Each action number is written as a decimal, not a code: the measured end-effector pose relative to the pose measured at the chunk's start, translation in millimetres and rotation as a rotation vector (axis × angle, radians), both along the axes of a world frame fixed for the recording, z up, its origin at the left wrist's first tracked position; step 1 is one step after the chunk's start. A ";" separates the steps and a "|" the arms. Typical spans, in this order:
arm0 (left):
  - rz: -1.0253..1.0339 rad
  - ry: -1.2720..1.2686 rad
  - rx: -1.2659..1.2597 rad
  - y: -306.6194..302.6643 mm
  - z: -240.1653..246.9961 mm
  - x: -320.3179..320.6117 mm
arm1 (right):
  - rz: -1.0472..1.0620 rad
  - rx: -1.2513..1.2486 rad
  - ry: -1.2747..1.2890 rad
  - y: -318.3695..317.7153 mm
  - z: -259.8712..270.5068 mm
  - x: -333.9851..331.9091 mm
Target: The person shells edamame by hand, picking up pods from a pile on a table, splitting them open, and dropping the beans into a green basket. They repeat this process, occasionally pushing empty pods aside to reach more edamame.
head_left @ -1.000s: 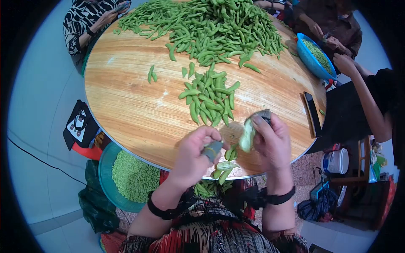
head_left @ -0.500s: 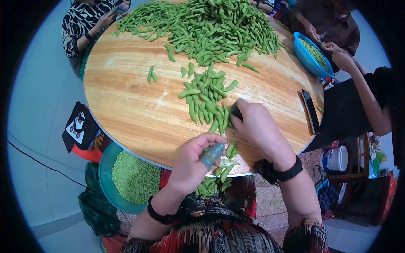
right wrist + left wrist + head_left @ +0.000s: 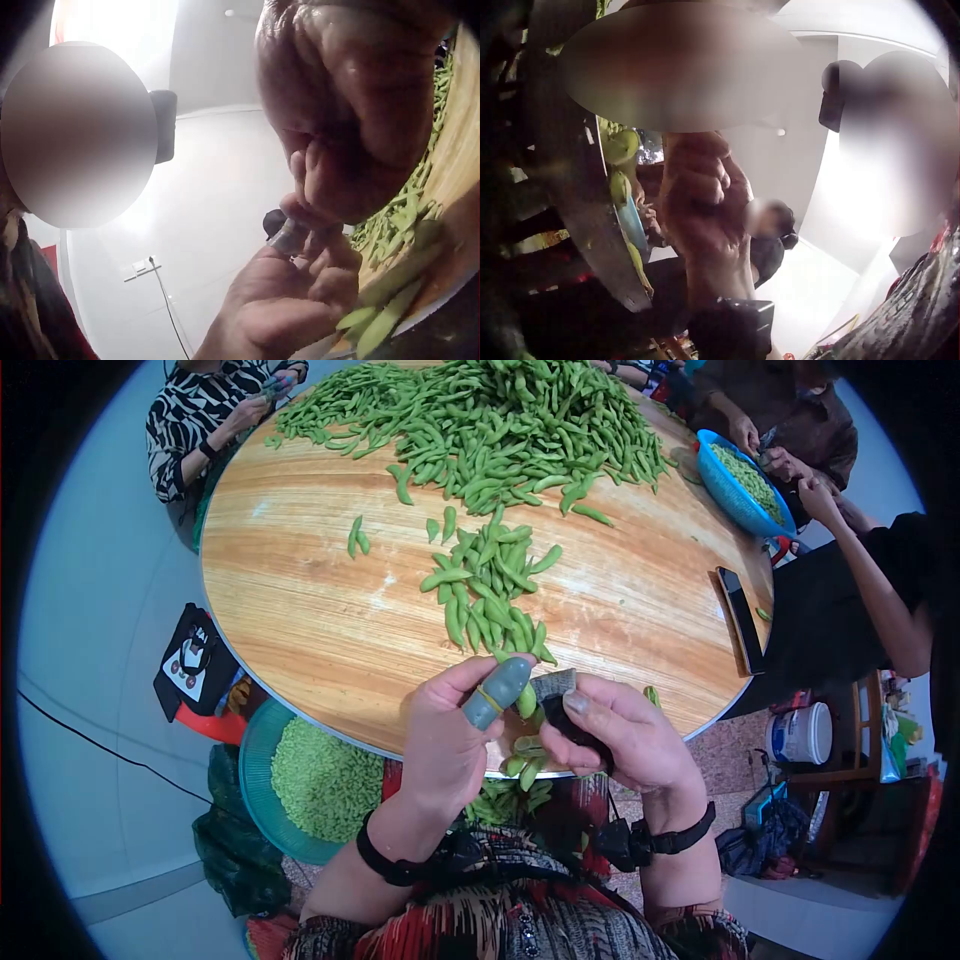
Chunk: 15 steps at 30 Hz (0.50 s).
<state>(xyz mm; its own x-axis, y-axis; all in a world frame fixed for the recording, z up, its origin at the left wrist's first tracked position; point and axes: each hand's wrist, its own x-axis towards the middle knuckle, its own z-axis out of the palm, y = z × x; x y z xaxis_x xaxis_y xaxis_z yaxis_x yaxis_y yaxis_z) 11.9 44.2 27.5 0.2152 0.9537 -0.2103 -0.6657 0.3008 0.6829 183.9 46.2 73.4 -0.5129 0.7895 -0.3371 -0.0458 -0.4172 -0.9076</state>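
Note:
A green soybean pod (image 3: 527, 701) is between my two hands in front of my chest, over the table's near edge. My left hand (image 3: 440, 745) pinches it; a grey cover with a yellow band (image 3: 490, 700) wraps the thumb. My right hand (image 3: 640, 735), with dark covers on its digits, holds the pod's other side with curled fingers. The right wrist view shows the left hand (image 3: 292, 304) meeting the right hand (image 3: 352, 105) at the fingertips. Just below, a few pods (image 3: 525, 763) lie at the rim. Ahead is a small heap of pods (image 3: 490, 585).
A large pile of pods (image 3: 500, 435) covers the far side of the round wooden table (image 3: 300, 590). Shelled beans fill a teal basket (image 3: 255, 780) at lower left. A blue bowl (image 3: 730, 495) and a phone (image 3: 738, 620) are on the right. Other people sit around.
My right hand let go of an opened, pale pod, reached to the small heap, then came back beside the left hand with a whole pod. The left hand has closed in on it.

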 end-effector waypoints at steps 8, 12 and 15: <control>0.138 0.305 0.432 1.1 -20.1 5.8 | -0.064 -0.062 0.085 -4.5 -16.1 -6.6; -0.013 0.064 0.231 2.4 -12.6 -4.8 | -0.114 -0.117 0.088 -6.9 -14.0 -11.6; -0.173 -0.244 0.117 7.2 -16.3 -9.5 | -0.117 -0.175 0.089 -7.0 -10.0 -11.6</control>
